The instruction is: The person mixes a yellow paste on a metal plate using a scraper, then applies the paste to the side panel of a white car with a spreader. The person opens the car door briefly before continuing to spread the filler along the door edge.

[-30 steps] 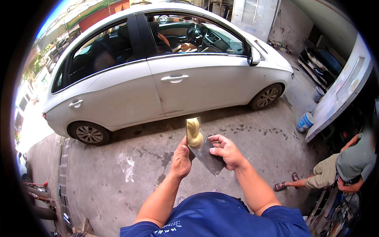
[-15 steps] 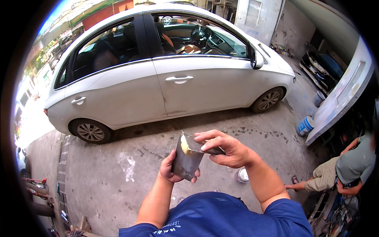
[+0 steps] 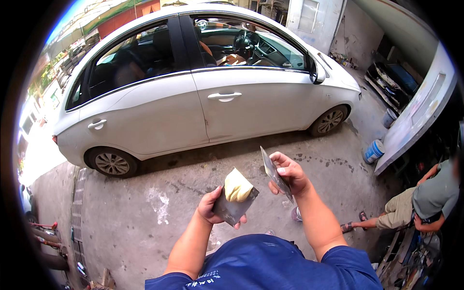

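My left hand (image 3: 212,207) is closed on a dark, flat, square putty spreader (image 3: 231,209), thumb on top and fingers underneath. A lump of pale yellow putty (image 3: 237,186) sits on its far edge. To the right, my right hand (image 3: 291,175) grips a second thin, grey spreader (image 3: 276,174) between thumb and fingers, tilted nearly on edge. The two spreaders are apart. Beyond my hands stands a white car (image 3: 251,108), its side toward me and its front window down.
A blue-and-white bucket (image 3: 373,152) stands by a loose white panel (image 3: 419,116) at the right. Another person (image 3: 425,203) is at the far right near stacked parts. A can (image 3: 296,214) is partly hidden behind my right arm. A drain grate (image 3: 77,208) runs along the left floor.
My right hand has drawn its spreader away from the left one and turned it more upright. The left spreader has tipped so the putty lump now shows fully.
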